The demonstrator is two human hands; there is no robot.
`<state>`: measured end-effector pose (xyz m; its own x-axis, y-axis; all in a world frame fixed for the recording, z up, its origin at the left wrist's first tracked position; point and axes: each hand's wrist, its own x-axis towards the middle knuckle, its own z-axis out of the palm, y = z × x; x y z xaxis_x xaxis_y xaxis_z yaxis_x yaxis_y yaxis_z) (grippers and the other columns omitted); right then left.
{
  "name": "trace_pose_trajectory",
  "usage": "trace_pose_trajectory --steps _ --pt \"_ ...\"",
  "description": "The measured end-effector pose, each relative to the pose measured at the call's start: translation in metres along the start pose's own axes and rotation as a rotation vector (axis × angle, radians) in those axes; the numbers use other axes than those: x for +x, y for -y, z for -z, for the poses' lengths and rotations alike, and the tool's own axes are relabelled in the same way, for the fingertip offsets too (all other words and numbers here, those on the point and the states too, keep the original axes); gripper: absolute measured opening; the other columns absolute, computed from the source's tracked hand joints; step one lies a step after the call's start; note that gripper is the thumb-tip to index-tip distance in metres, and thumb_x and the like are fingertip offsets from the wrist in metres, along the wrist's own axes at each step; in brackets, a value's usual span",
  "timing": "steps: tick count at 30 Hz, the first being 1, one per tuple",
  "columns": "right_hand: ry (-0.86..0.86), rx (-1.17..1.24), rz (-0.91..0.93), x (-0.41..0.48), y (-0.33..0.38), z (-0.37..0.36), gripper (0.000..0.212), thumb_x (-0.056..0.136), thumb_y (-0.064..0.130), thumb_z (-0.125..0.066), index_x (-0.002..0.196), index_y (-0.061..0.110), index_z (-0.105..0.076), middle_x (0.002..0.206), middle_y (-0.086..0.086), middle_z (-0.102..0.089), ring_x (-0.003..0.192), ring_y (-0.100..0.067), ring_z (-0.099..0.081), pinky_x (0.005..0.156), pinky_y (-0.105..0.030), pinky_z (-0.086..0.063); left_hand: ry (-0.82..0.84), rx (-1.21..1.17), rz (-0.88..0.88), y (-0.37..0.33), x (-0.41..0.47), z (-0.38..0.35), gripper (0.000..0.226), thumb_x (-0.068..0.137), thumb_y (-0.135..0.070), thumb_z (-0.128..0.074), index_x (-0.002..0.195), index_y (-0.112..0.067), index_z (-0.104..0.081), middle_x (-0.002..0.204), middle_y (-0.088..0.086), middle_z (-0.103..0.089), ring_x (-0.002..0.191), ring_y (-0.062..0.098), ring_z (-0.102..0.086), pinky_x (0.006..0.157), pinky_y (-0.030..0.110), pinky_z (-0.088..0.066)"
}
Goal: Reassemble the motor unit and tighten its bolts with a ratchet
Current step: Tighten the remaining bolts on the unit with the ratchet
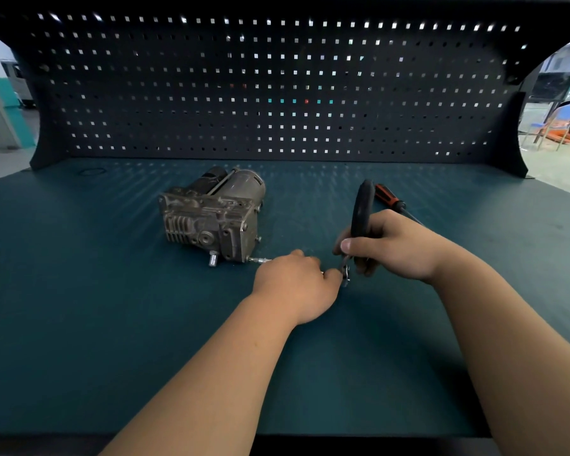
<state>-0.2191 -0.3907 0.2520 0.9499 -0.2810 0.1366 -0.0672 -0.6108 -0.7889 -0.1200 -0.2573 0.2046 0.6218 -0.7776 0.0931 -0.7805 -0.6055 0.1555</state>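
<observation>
On the teal surface (112, 324), our right grip (389, 245) wraps the black-handled ratchet (359, 212) while our left grip (297, 281) pinches its silver extension bar (260, 260), which points left into the near corner of the grey cast-metal motor unit (211, 215), nearer our left.

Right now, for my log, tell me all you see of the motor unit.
The motor unit is a grimy grey metal casting, finned and ported in front, with a dark and a silvery cylinder behind. It lies on the teal mat; a thin shaft from its near-right corner meets the left hand.
</observation>
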Motion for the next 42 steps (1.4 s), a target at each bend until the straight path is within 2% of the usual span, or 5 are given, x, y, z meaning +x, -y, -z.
trace_pose_trajectory --steps 10,14,22,35,42 --pt "-0.114 -0.012 -0.160 0.010 -0.015 -0.008 0.018 0.097 0.028 -0.052 0.099 0.011 -0.060 0.061 0.002 -0.066 0.051 -0.018 -0.063 0.052 -0.028 -0.049 -0.044 -0.024 0.005 0.002 0.000 -0.002 0.043 0.093 -0.045 -0.025 0.101 -0.019 -0.058 0.110 0.005 -0.054 0.100 0.028 -0.054 0.068 0.033 -0.032" --pt "-0.095 -0.067 -0.325 0.017 -0.023 -0.016 0.039 0.098 0.039 -0.045 0.078 0.009 -0.062 0.067 -0.013 -0.070 0.053 -0.023 -0.060 0.055 -0.032 -0.049 -0.048 -0.041 0.018 0.002 -0.002 -0.001 0.038 0.094 -0.044 -0.024 0.093 -0.022 -0.056 0.107 0.003 -0.054 0.089 0.024 -0.049 0.067 0.033 -0.031" --pt "-0.127 -0.094 -0.434 0.021 -0.024 -0.017 0.045 0.095 0.044 -0.048 0.066 0.014 -0.066 0.051 -0.004 -0.064 0.044 -0.017 -0.055 0.055 -0.028 -0.045 -0.050 -0.099 -0.006 0.006 -0.004 -0.002 0.026 0.093 -0.047 -0.031 0.097 -0.028 -0.048 0.109 -0.002 -0.055 0.088 0.021 -0.049 0.066 0.033 -0.031" --pt "-0.294 -0.005 -0.172 0.017 -0.024 -0.009 0.027 0.088 0.032 -0.064 0.071 0.012 -0.062 0.061 -0.002 -0.069 0.047 -0.014 -0.054 0.052 -0.030 -0.046 -0.049 -0.143 -0.075 0.015 0.000 0.001 0.017 0.093 -0.052 -0.039 0.089 -0.039 -0.050 0.098 -0.008 -0.054 0.093 0.019 -0.055 0.063 0.031 -0.032" --pt "0.195 0.298 -0.073 0.001 -0.013 0.006 0.018 0.070 0.019 -0.068 0.081 0.007 -0.063 0.064 -0.007 -0.061 0.056 -0.018 -0.061 0.053 -0.024 -0.049 -0.065 -0.145 -0.069 0.014 -0.001 0.000 0.018 0.092 -0.051 -0.039 0.090 -0.038 -0.051 0.097 -0.007 -0.053 0.095 0.021 -0.055 0.063 0.031 -0.031"
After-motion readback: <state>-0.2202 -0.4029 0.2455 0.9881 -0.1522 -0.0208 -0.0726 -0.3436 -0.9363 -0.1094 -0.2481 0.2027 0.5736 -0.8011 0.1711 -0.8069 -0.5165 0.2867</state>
